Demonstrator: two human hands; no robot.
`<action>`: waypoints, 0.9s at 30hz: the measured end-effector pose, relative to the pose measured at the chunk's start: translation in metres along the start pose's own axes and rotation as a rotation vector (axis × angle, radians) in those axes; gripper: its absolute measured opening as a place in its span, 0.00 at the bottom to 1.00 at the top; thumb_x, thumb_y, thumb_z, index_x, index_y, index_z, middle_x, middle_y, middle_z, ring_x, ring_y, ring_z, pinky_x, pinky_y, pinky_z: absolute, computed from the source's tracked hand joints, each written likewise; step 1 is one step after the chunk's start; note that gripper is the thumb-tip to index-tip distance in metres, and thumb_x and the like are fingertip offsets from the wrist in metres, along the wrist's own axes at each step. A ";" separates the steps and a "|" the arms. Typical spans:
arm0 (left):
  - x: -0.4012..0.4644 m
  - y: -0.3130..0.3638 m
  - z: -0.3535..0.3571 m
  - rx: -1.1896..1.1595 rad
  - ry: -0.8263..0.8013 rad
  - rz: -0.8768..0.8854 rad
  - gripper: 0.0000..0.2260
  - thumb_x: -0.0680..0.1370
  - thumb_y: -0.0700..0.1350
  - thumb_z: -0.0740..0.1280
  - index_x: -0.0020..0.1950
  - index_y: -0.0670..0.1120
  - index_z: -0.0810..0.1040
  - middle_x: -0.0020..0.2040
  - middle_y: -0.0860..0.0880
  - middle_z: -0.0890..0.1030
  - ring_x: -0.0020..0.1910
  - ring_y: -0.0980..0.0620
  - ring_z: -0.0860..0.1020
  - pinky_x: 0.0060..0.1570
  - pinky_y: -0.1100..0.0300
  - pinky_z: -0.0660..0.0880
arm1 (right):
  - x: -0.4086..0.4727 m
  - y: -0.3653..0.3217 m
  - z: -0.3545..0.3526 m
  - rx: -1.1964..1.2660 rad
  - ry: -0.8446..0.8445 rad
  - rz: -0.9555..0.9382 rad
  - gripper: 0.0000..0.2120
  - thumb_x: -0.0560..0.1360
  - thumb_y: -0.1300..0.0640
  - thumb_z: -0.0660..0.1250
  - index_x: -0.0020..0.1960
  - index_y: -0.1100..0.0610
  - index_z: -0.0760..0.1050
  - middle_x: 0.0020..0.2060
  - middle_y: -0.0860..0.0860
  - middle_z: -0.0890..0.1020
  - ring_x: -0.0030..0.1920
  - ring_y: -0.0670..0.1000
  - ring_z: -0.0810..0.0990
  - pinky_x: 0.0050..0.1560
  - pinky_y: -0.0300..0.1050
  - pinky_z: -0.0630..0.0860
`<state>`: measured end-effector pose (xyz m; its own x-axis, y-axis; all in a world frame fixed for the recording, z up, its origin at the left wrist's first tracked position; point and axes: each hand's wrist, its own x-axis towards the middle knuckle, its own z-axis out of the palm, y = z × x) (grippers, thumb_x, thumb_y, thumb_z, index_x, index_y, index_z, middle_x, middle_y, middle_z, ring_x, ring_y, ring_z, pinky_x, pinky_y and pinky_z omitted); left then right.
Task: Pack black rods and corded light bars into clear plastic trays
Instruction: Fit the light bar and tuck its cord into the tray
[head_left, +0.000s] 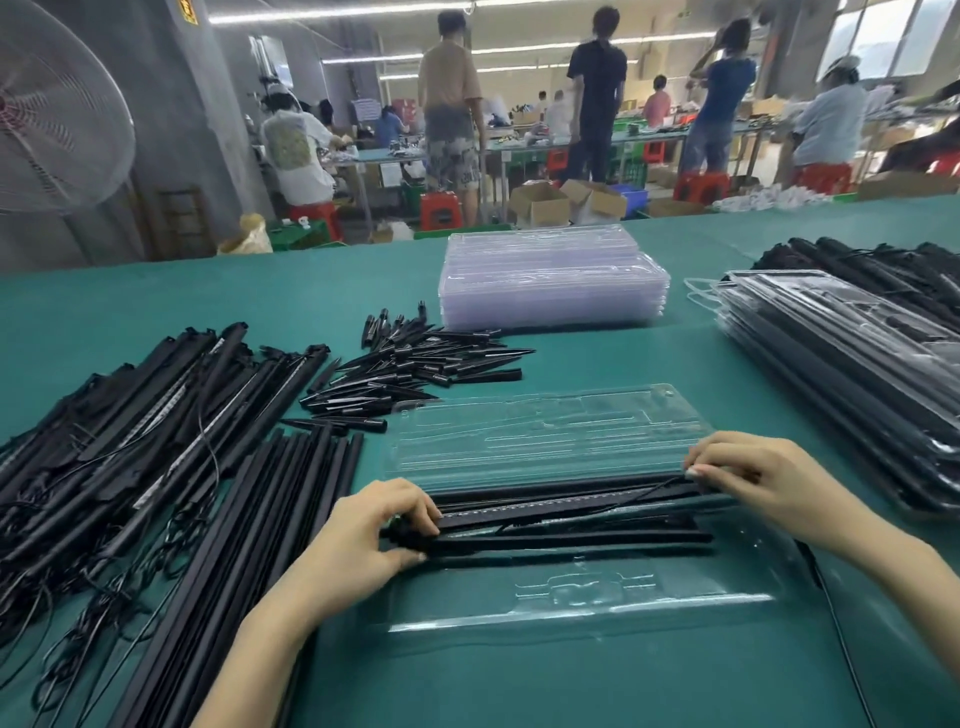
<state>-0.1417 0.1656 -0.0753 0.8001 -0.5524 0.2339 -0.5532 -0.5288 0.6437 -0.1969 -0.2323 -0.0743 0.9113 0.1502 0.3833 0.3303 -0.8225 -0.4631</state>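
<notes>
On the green table (571, 675), trays (550, 280) stacked; workers (449, 104) stand behind

big fan (57, 119) far left; cardboard boxes (569, 202), red stools (440, 210), standing workers (451, 109) behind green table (156, 296).

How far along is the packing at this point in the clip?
Done: a stack of filled clear plastic trays sits at the right. In hand: the left hand and right hand press a corded black light bar into the open clear tray. Left: a large pile of black rods and corded bars, loose black spikes and a stack of empty clear trays.
</notes>
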 end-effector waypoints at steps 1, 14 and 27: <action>0.000 0.000 -0.001 0.014 -0.003 0.009 0.16 0.66 0.34 0.77 0.37 0.54 0.77 0.48 0.57 0.79 0.51 0.60 0.76 0.53 0.68 0.70 | -0.001 0.000 -0.001 -0.004 -0.014 -0.007 0.12 0.73 0.41 0.62 0.39 0.46 0.78 0.42 0.40 0.81 0.35 0.47 0.77 0.38 0.43 0.74; -0.004 -0.003 -0.015 -0.185 0.049 -0.219 0.23 0.67 0.29 0.72 0.53 0.50 0.70 0.54 0.52 0.78 0.51 0.56 0.79 0.59 0.58 0.73 | -0.002 -0.009 0.000 0.017 -0.124 -0.057 0.10 0.70 0.45 0.69 0.33 0.49 0.78 0.35 0.45 0.80 0.29 0.44 0.70 0.32 0.34 0.69; 0.012 -0.010 -0.005 -0.078 0.152 -0.176 0.08 0.81 0.43 0.61 0.50 0.56 0.76 0.34 0.55 0.77 0.35 0.56 0.71 0.40 0.64 0.68 | -0.005 -0.011 0.000 -0.063 -0.032 0.136 0.06 0.73 0.43 0.61 0.39 0.39 0.74 0.38 0.37 0.79 0.39 0.43 0.76 0.40 0.42 0.72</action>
<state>-0.1251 0.1679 -0.0754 0.9116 -0.3499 0.2160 -0.3873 -0.5540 0.7369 -0.2056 -0.2242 -0.0710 0.9544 0.0511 0.2942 0.1877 -0.8690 -0.4578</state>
